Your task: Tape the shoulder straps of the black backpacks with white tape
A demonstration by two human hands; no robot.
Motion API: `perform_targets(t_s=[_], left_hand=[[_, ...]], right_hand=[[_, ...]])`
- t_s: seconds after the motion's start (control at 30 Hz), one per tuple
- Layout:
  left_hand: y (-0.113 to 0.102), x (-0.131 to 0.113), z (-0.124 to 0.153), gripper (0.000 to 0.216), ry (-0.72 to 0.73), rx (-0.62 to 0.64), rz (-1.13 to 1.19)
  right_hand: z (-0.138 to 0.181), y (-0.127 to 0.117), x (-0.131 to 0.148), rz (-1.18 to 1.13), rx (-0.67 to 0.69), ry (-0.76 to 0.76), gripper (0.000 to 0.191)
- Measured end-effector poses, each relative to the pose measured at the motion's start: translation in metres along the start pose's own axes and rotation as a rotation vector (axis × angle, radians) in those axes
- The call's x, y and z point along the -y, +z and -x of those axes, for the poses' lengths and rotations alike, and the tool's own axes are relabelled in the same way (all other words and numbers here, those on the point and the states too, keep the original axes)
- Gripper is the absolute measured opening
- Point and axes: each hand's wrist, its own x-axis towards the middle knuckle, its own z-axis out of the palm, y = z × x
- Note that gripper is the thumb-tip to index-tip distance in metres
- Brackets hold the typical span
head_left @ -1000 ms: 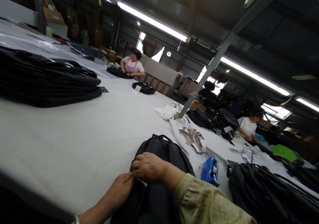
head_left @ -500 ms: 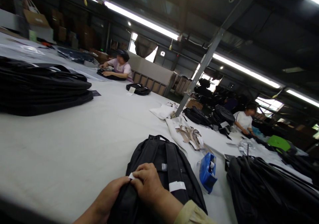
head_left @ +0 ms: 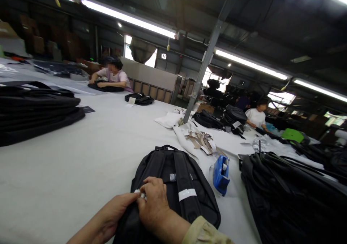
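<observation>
A black backpack (head_left: 202, 179) lies on the table with its shoulder straps facing up. My left hand (head_left: 115, 211) reaches in at its left side, thumb and fingers pinched at a small white strip (head_left: 137, 192) on the left shoulder strap. Right beside it, my right hand (head_left: 155, 200) rests over the same strap, its fingertips closed on the white strip too. Most of the strip is hidden by my fingers. Another white band (head_left: 187, 194) is wrapped around the right shoulder strap. A blue tape dispenser (head_left: 221, 175) stands just right of the backpack.
Stacked black bags (head_left: 35, 110) lie at the left, and more black bags (head_left: 287, 193) at the right. Brownish strips (head_left: 202, 141) lie beyond the dispenser near a metal post (head_left: 202, 70). Two co-workers, one person (head_left: 115, 77) and another person (head_left: 256, 115), handle black items farther off.
The camera view has turned slightly, shifting most things left. Both hands stay at the left shoulder strap, and more white strip now shows between my fingers.
</observation>
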Motion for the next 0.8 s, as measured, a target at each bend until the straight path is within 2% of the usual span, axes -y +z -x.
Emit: perform_targets(t_s=[0.1,0.23,0.5,0.67,0.73,0.8], left_hand=[[-0.001,0.002,-0.002,0.033,-0.008,0.016,0.022],[-0.003,0.003,-0.005,0.036,0.024,0.015,-0.032],[-0.004,0.004,-0.003,0.049,0.125,-0.007,-0.229],[-0.006,0.008,-0.008,0.045,0.119,-0.017,-0.17],[-0.006,0.009,-0.008,0.04,0.125,-0.052,-0.147],[-0.004,0.009,-0.007,0.035,0.124,-0.087,-0.138]], right_hand=[[0.0,-0.002,-0.005,-0.026,0.029,0.016,0.02],[0.002,-0.008,-0.009,-0.01,0.033,-0.005,0.037],[-0.013,-0.021,-0.003,-0.016,0.277,0.044,0.031],[-0.02,-0.027,-0.012,-0.015,0.441,-0.002,0.039],[-0.017,-0.032,-0.013,-0.034,0.408,-0.013,0.043],[-0.012,-0.036,-0.013,-0.043,0.247,0.036,0.038]])
